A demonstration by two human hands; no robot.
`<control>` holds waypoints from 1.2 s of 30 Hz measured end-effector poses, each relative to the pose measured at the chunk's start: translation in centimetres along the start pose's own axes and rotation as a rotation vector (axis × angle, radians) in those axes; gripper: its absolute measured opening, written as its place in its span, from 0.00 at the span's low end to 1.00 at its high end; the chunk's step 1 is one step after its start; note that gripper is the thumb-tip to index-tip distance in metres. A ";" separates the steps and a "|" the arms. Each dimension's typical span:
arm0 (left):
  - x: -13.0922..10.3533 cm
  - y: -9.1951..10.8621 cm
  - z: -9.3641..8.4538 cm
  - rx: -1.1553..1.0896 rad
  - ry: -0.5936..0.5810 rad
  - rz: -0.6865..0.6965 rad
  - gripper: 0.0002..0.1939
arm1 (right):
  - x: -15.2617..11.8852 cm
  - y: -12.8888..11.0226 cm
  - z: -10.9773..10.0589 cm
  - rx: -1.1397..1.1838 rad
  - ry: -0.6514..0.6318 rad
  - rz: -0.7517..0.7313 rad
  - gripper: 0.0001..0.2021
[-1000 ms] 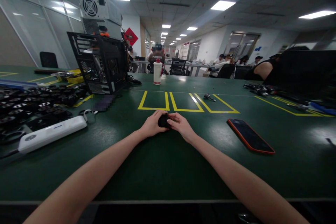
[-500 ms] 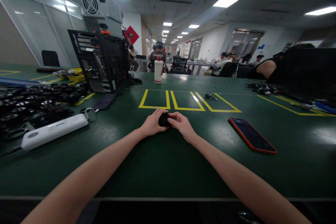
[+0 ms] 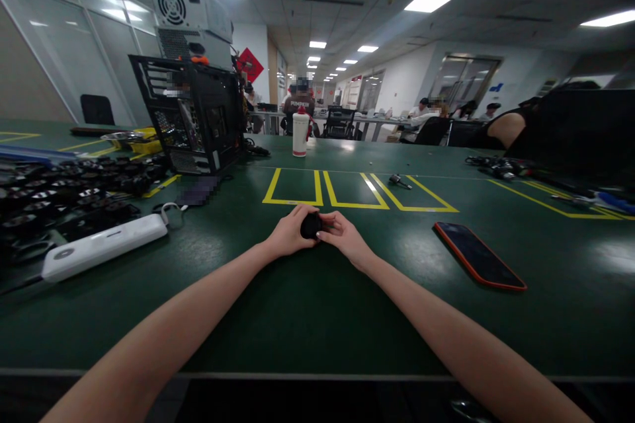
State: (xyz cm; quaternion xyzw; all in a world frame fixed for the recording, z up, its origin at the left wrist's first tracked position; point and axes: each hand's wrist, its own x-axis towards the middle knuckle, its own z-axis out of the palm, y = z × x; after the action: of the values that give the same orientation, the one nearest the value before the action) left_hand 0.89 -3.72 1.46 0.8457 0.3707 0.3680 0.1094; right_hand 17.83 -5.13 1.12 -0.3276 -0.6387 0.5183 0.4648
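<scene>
A small round black part (image 3: pixel 310 226) is held just above the green table (image 3: pixel 317 317), too dark for me to tell its kind. My left hand (image 3: pixel 290 232) wraps around its left side, thumb below and fingers over the top. From the right, my right hand (image 3: pixel 346 238) grips its edge between thumb and fingertips. Just beyond the hands, yellow tape outlines (image 3: pixel 292 203) mark the tabletop. A small dark metal piece (image 3: pixel 399 181) lies at the rightmost of these outlines.
To the right lies a phone (image 3: pixel 479 256) with an orange edge. A white power strip (image 3: pixel 105 246) and a heap of black parts (image 3: pixel 74 188) occupy the left. Behind them stands an open computer case (image 3: pixel 191 115). A white bottle (image 3: pixel 299 135) stands farther back. People sit in the background.
The fingers of my right hand have shifted slightly on the black part's edge, and more of its round face shows. My left hand keeps its hold.
</scene>
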 end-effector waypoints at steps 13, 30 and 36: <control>-0.1 -0.2 0.2 0.014 -0.006 0.008 0.29 | 0.6 0.5 -0.2 0.025 0.000 0.026 0.17; -0.1 0.0 0.0 0.027 -0.009 0.008 0.29 | 0.5 0.0 0.1 -0.028 0.035 0.076 0.16; -0.1 0.1 0.0 0.018 -0.008 0.018 0.28 | 0.4 0.6 -0.1 -0.034 0.003 -0.043 0.16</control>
State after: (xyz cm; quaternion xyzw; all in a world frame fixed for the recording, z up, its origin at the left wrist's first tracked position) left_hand 0.90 -3.92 1.46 0.8514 0.3660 0.3622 0.0996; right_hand 17.72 -4.62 0.68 -0.3222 -0.6538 0.4967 0.4711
